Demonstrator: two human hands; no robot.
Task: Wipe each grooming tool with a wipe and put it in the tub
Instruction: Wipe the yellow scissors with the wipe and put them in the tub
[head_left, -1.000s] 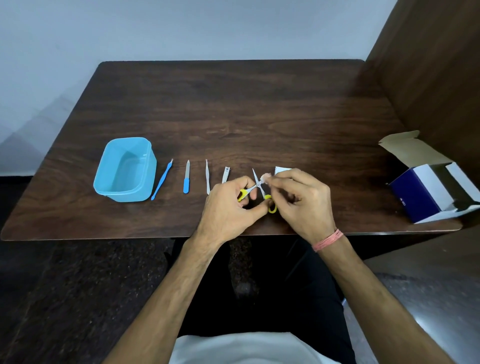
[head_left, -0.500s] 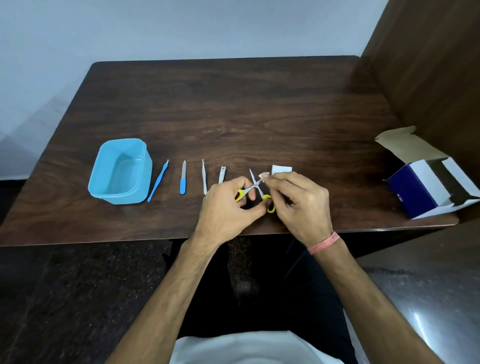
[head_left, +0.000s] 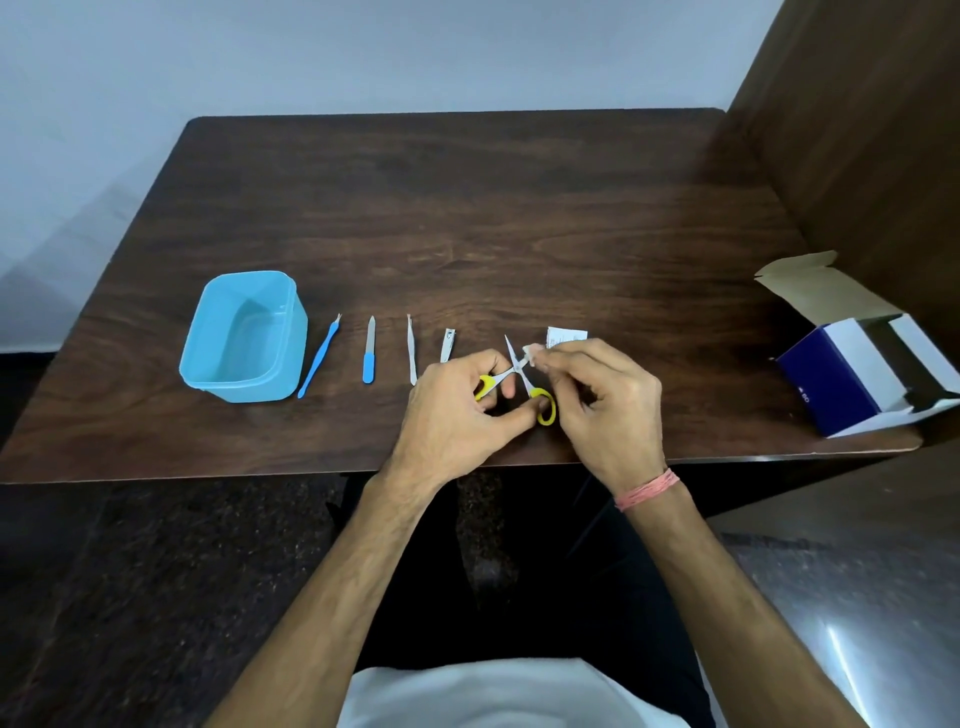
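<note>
Scissors (head_left: 517, 373) with yellow handles sat just below the frame's centre, blades spread, above the near edge of the dark wooden table (head_left: 467, 208). The left hand (head_left: 457, 410) gripped the handles with curled fingers. The right hand (head_left: 602, 395) pinched a small white wipe (head_left: 531, 355) against one blade tip. Left of centre stood the blue tub (head_left: 244, 338), with a blue pick (head_left: 318, 358), nail file (head_left: 369, 351), tweezers (head_left: 411, 349) and nail clipper (head_left: 448, 344) lined up between tub and hands.
</note>
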